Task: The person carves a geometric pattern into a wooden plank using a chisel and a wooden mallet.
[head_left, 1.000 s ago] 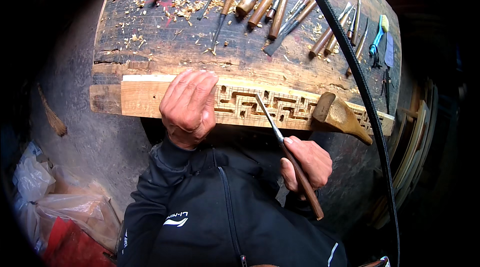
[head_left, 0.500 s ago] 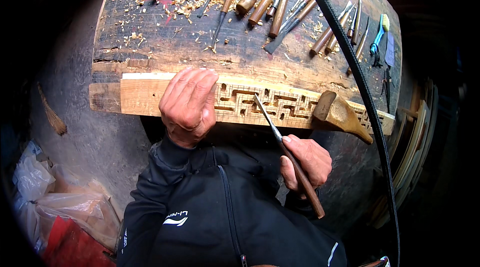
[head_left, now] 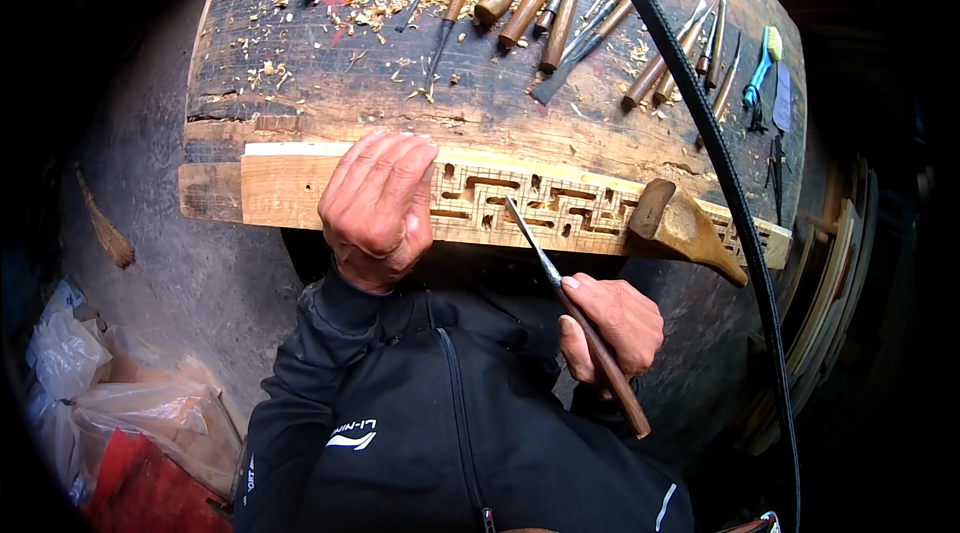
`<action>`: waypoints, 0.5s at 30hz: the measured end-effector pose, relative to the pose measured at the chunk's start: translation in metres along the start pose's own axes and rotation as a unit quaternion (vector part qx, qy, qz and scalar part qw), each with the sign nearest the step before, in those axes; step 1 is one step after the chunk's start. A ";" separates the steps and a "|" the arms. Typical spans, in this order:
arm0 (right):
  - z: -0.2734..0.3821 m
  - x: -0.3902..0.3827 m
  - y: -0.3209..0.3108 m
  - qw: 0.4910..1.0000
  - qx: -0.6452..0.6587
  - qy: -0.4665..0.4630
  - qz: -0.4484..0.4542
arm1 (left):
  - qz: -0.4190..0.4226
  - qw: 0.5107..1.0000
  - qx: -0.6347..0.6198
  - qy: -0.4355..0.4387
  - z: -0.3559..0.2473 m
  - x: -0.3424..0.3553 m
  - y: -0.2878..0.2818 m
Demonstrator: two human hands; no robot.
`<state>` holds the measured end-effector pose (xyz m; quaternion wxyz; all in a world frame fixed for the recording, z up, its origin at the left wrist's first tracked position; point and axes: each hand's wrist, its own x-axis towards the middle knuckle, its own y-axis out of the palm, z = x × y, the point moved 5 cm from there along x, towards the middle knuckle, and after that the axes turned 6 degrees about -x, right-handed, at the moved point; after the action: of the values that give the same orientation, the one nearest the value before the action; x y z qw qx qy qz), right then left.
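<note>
A long pale wooden board (head_left: pixel 290 188) lies along the bench's near edge, its middle and right part cut with an angular fretwork pattern over pencilled grid lines. My left hand (head_left: pixel 378 208) grips the board left of the cuts, fingers curled over its far edge. In my right hand (head_left: pixel 618 325) is a wood chisel (head_left: pixel 602 358) with a brown handle, slanting up and left. Its steel tip meets the carved pattern, right of my left hand; whether it presses into the wood I cannot tell. A wooden mallet (head_left: pixel 695 241) rests across the board's right part.
Several chisels (head_left: pixel 560 18) lie across the far side of the scarred workbench (head_left: pixel 330 73), among wood shavings (head_left: pixel 365 11). A blue brush (head_left: pixel 762 68) is at the right. A black cord (head_left: pixel 715 148) crosses the view. Plastic bags (head_left: pixel 150 403) and a small broom (head_left: pixel 105 223) are on the floor.
The chisel's tip has shifted slightly toward me and a little left over the carved pattern. My left hand keeps its hold on the board.
</note>
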<state>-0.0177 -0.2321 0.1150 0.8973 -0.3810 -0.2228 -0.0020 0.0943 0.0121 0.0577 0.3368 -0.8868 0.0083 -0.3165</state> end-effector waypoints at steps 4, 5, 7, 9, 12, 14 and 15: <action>0.000 0.000 0.002 1.000 0.003 -0.001 0.001 | -0.006 1.000 0.004 -0.001 0.000 -0.001 -0.001; 0.000 -0.001 0.002 1.000 0.002 0.001 0.002 | -0.007 1.000 0.006 -0.001 0.000 -0.001 -0.001; -0.001 -0.001 0.002 1.000 0.001 0.006 0.002 | -0.005 1.000 0.005 0.000 0.000 -0.001 -0.001; -0.001 -0.001 0.001 1.000 0.002 0.009 0.000 | -0.003 1.000 0.005 -0.001 0.000 -0.001 -0.001; 0.000 0.000 0.001 1.000 0.002 0.009 0.000 | -0.005 1.000 0.006 0.005 0.000 -0.001 0.000; 0.000 0.001 0.002 1.000 0.004 0.009 -0.001 | -0.010 1.000 0.008 0.016 0.001 -0.002 0.000; 0.000 0.001 0.002 1.000 0.006 0.010 -0.002 | -0.011 1.000 0.006 0.016 0.001 -0.001 0.000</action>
<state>-0.0164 -0.2307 0.1140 0.9016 -0.3755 -0.2148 -0.0061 0.0937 0.0133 0.0564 0.3383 -0.8797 0.0025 -0.3341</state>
